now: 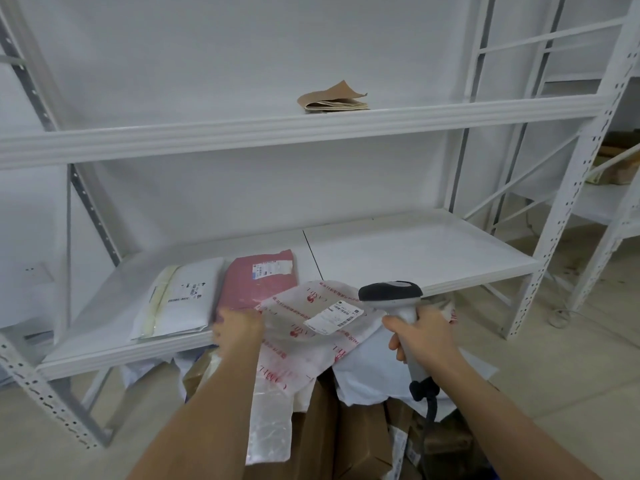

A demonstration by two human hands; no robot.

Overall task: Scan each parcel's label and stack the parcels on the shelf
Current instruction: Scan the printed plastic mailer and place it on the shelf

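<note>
The left hand [237, 329] pinches the translucent red-printed plastic parcel [304, 327] by its left edge, blurred. The right hand's [420, 336] fingers curl tight around the grey handheld scanner [394, 299], just right of the parcel's white label [334, 315].

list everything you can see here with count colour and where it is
white mailer: 1, white, lower shelf, left
red mailer: 1, dull red, lower shelf, right of the white mailer
clear bag: 1, translucent with red print and a white label, held over the shelf's front edge
scanner: 1, grey with black head, above the clear bag's label
brown paper: 1 folded stack, brown, upper shelf
shelf rack: 1, white metal, against the wall
second rack: 1, white, far right
parcel pile: several, brown and white, on the floor below the hands
left hand: grips the clear bag's left edge
right hand: grips the scanner's handle
</note>
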